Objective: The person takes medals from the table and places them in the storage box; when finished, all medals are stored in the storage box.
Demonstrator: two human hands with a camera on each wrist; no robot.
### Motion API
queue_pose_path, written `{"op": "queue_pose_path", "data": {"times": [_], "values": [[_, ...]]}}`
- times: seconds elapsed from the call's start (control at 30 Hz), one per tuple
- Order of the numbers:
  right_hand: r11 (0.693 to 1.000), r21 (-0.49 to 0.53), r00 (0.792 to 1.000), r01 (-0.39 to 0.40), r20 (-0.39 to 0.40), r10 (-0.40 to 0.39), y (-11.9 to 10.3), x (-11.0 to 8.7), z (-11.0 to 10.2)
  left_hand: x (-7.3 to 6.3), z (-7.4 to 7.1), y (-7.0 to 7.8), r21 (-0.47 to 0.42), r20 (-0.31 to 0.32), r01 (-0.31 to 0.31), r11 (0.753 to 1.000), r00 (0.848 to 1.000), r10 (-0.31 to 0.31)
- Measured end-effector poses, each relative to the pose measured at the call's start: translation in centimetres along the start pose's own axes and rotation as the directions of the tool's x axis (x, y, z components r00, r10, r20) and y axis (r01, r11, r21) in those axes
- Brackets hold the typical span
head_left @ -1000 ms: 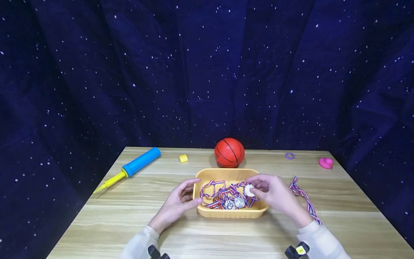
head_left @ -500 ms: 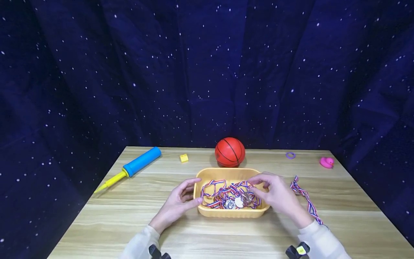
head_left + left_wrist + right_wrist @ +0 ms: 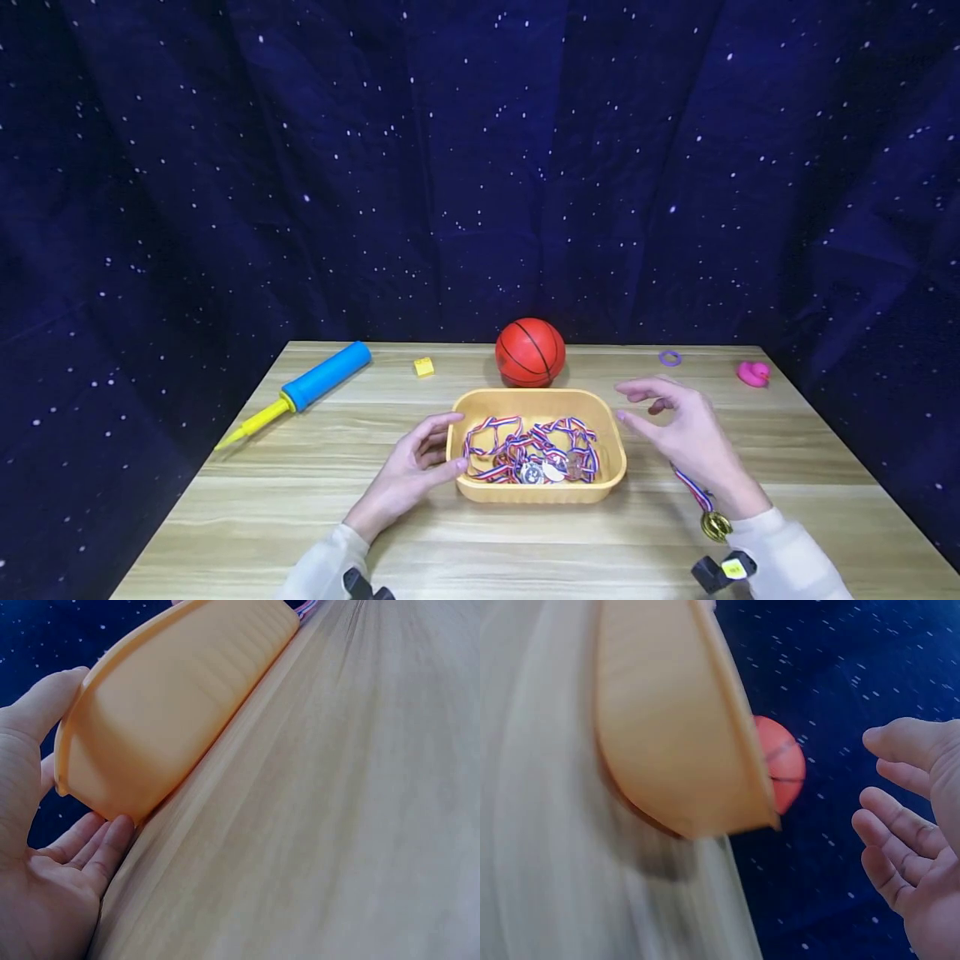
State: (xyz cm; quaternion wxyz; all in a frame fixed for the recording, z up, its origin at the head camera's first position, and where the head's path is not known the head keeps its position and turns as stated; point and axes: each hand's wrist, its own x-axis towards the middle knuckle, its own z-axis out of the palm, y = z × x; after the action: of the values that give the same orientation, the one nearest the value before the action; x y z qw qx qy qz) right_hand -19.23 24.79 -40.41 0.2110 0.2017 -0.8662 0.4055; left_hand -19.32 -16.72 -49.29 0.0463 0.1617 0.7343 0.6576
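A pale orange plastic basin (image 3: 536,493) sits at the middle of the table. My left hand (image 3: 408,467) holds its left end; in the left wrist view the thumb (image 3: 52,701) is on the rim and other fingers touch the wall low down. Inside lie several medals, among them a silver medal (image 3: 532,473) and a darker medal (image 3: 574,465), on tangled red, white and blue ribbons (image 3: 517,450). My right hand (image 3: 690,429) hovers off the basin's right side, fingers loosely bent and holding nothing. Under its wrist a gold medal (image 3: 716,526) lies on the table, its ribbon partly hidden.
Behind the basin is a small red basketball (image 3: 530,352). At the back left are a blue and yellow hand pump (image 3: 322,381) and a yellow block (image 3: 423,367). A purple ring (image 3: 670,358) and a pink rubber duck (image 3: 753,374) stand at the back right.
My right hand has let go of a medal, which now lies in the basin, and has moved right, out of the basin. The gold medal has come into sight. My left hand stays put.
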Motion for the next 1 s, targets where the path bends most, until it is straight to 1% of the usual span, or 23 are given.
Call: {"op": "queue_pose_path", "data": {"times": [0.07, 0.13, 0.27, 0.37, 0.47, 0.57, 0.63, 0.8, 1.0], "values": [[0.999, 0.031, 0.999, -0.033, -0.019, 0.033, 0.1, -0.3, -1.2, 0.0, 0.0, -0.1, 0.001, 0.002, -0.001, 1.0, 1.0, 0.001], [0.993, 0.088, 0.996, -0.078, -0.027, 0.081, 0.3, -0.7, -2.4, 0.0, 0.0, -0.1, 0.002, 0.003, 0.002, 1.0, 1.0, -0.002], [0.979, 0.181, 0.992, -0.093, -0.065, 0.106, 1.3, -1.6, -4.6, 0.1, -0.1, -0.1, 0.003, -0.001, 0.009, 1.0, 1.0, -0.009], [0.978, 0.19, 0.99, -0.087, -0.095, 0.106, 2.1, -2.5, -5.9, 0.1, -0.1, -0.1, 0.003, -0.004, 0.012, 1.0, 1.0, -0.012], [0.975, 0.19, 0.985, -0.113, -0.109, 0.136, 2.8, -3.7, -6.9, 0.1, 0.0, -0.1, 0.001, -0.005, 0.012, 1.0, 1.0, -0.012], [0.966, 0.22, 0.98, -0.134, -0.115, 0.162, 3.7, -4.9, -7.5, 0.0, -0.1, -0.1, -0.004, -0.007, 0.011, 1.0, 1.0, -0.011], [0.951, 0.272, 0.977, -0.143, -0.114, 0.18, 4.3, -5.8, -7.7, -0.1, -0.1, -0.2, -0.004, -0.008, 0.014, 1.0, 1.0, -0.014], [0.91, 0.38, 0.974, -0.169, -0.074, 0.212, 5.6, -8.0, -7.9, -0.2, 0.0, -0.3, -0.004, -0.009, 0.017, 1.0, 1.0, -0.017], [0.888, 0.413, 0.973, -0.2, -0.022, 0.23, 6.9, -10.0, -8.1, 0.1, 0.0, -0.3, 0.0, -0.003, 0.004, 1.0, 1.0, -0.004]]}}
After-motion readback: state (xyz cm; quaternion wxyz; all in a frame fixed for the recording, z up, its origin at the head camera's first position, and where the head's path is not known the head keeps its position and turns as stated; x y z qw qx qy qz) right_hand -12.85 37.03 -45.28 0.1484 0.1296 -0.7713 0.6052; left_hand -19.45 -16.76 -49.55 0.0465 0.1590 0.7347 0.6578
